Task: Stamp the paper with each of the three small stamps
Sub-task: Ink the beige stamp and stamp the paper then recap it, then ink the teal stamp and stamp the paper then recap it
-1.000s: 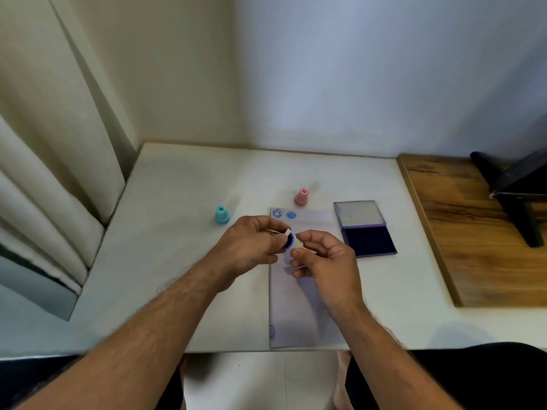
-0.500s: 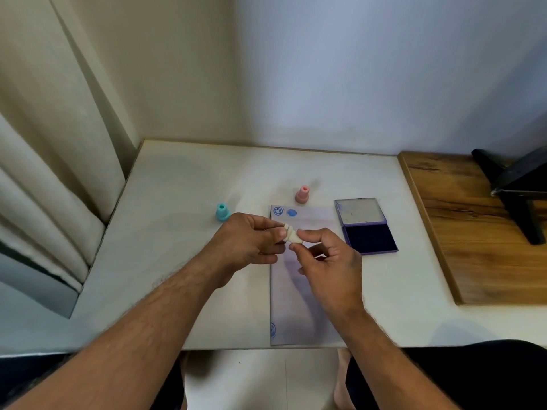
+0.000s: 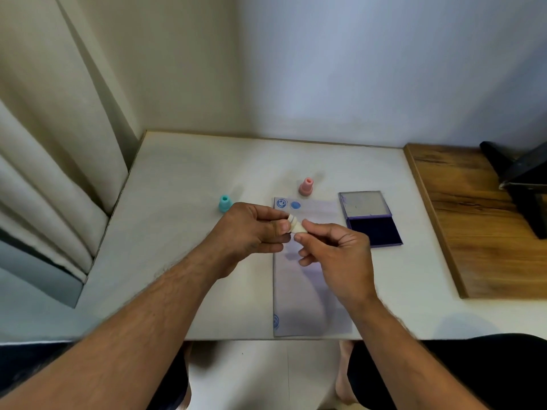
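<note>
Stamps number three on a pale tabletop [image 3: 183, 179]: a teal stamp [image 3: 225, 203] standing upright to the left of the paper, a pink stamp [image 3: 306, 186] upright just beyond the paper's far edge, and a cream stamp [image 3: 296, 225] held in the air between a person's two hands. One long sheet of paper [image 3: 307, 294] lies lengthwise toward the near table edge. Three blue marks show on it: a smiling face [image 3: 281, 203] and a solid dot [image 3: 295, 205] side by side at the far left corner, and a partly visible round print [image 3: 276, 321] at the near left edge. One ink pad [image 3: 374, 230] sits open just right of the paper, its grey lid [image 3: 363, 203] folded back and the dark blue pad facing up. A wooden board [image 3: 473, 220] lies further right, with a black object [image 3: 521, 184] resting on it at the frame edge.

Both bare forearms reach in from the bottom of the frame and meet above the upper part of the sheet. The left hand [image 3: 251, 229] is turned knuckles-up, thumb and forefinger pinched on the wider, ridged end of the cream stamp, the other fingers curled beneath. The right hand [image 3: 337, 247] faces it, thumb and forefinger tips closed on the stamp's narrower end, remaining fingers loosely bent toward the palm. The cream stamp lies roughly sideways between them, clear of the paper, and its printing face cannot be seen.
</note>
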